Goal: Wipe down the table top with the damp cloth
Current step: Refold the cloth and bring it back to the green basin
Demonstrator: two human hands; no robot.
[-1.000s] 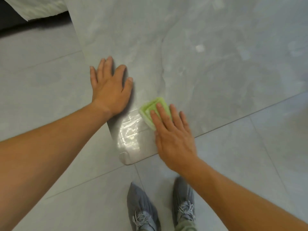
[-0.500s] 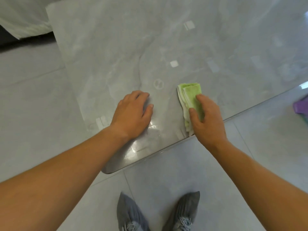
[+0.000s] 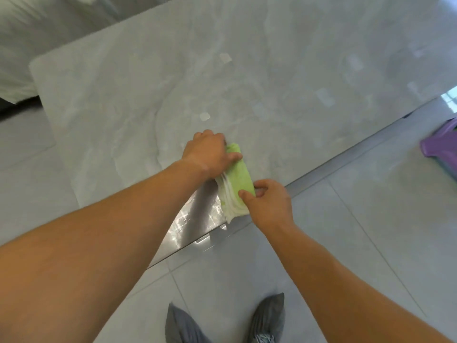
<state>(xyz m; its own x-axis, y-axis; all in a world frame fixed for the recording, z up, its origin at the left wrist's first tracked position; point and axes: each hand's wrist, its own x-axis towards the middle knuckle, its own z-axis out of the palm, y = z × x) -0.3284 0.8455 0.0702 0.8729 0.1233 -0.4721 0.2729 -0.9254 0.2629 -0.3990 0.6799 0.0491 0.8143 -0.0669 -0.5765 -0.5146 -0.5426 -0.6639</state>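
A folded green and white cloth [image 3: 238, 180] lies on the glossy grey marble table top [image 3: 153, 95], close to its near edge. My left hand [image 3: 207, 152] grips the cloth's far end, with the thumb laid across the green side. The near end of the cloth is pinched by my right hand [image 3: 268, 203], fingers curled round it at the table's edge. A wet, shiny patch shows on the table just left of the cloth.
A purple object [image 3: 439, 144] sits on the tiled floor at the right edge. White fabric [image 3: 17, 45] hangs at the upper left beyond the table. My two grey shoes [image 3: 268, 315] stand on the floor below the table's near edge.
My left hand left the bare table top and moved right onto the cloth's far end. My right hand shifted from pressing on the cloth to pinching its near end.
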